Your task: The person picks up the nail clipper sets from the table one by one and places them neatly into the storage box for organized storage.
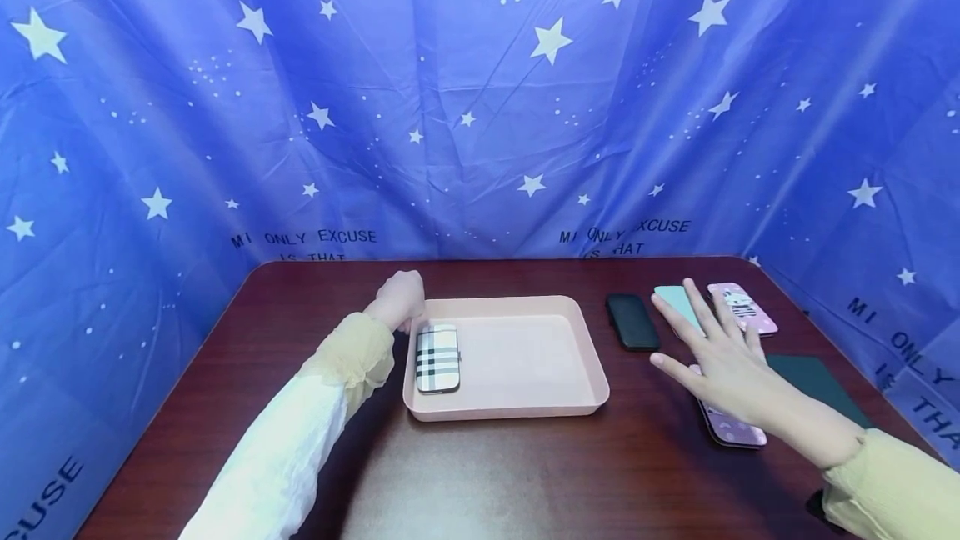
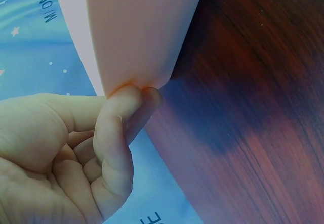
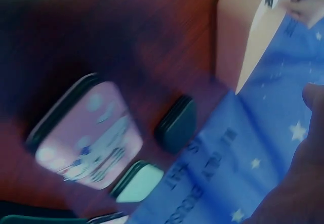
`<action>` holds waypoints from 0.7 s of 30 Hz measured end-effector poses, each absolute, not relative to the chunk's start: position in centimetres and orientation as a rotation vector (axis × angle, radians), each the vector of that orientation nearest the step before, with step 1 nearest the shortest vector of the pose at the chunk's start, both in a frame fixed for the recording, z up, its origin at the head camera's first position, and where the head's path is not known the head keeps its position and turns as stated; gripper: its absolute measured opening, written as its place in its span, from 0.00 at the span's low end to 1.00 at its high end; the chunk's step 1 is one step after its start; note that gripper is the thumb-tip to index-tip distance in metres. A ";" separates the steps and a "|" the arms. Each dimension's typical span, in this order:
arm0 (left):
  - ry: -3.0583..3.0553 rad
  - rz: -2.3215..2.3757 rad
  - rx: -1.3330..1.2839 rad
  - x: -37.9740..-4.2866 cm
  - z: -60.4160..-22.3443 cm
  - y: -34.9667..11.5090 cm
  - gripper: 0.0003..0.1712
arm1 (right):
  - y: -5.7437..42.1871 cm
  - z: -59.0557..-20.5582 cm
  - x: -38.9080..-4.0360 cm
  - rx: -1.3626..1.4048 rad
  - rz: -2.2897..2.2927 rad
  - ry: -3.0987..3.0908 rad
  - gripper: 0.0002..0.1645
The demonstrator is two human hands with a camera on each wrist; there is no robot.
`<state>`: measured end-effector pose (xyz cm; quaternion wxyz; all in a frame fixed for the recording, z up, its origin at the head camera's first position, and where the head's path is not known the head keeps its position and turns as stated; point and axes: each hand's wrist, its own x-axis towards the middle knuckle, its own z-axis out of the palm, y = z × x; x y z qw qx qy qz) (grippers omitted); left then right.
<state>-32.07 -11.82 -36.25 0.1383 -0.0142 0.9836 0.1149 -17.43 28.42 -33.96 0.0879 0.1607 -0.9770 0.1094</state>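
A shallow pale-pink tray [image 1: 525,415] lies on the table, a flat plaid case [image 1: 437,359] resting at its left end. My left hand [image 1: 400,298] pinches the tray's back left corner between thumb and curled fingers, which shows closely in the left wrist view, where the hand [image 2: 101,148] meets the tray wall [image 2: 136,37]. To the right, my right hand [image 1: 723,361] is spread with straight fingers above several flat cases, holding nothing. It partly covers a mint case [image 1: 671,300] and a purple patterned case [image 1: 738,432]. A black case [image 1: 632,322] lies between it and the tray.
A pink patterned case [image 1: 750,307] lies at the back right. Beside my right forearm is a dark green flat item [image 1: 817,382], partly hidden. A blue star-printed curtain [image 1: 480,107] hangs behind and around the brown table [image 1: 465,482].
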 end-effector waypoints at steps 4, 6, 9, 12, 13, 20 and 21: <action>2.834 0.328 -0.028 -31.8 -36.3 -11.9 0.05 | 30.2 -34.6 -17.4 0.400 0.343 -2.922 0.48; 2.837 0.310 -0.015 -31.7 -36.2 -11.8 0.04 | 31.0 -34.9 -17.3 0.362 0.374 -2.944 0.48; 2.850 0.284 -0.007 -31.5 -36.1 -11.7 0.05 | 31.9 -35.6 -17.3 0.282 0.451 -2.992 0.50; 2.859 0.291 -0.018 -31.4 -36.0 -11.6 0.05 | 32.8 -36.6 -17.3 0.208 0.542 -3.030 0.53; 2.860 0.293 -0.019 -31.4 -36.0 -11.6 0.04 | 33.1 -37.0 -17.3 0.200 0.574 -3.034 0.53; 2.874 0.334 -0.030 -31.7 -36.2 -11.5 0.05 | 34.5 -38.7 -17.9 0.152 0.517 -3.113 0.54; 2.877 0.343 -0.029 -31.7 -36.2 -11.5 0.05 | 34.5 -38.8 -18.0 0.131 0.481 -3.136 0.54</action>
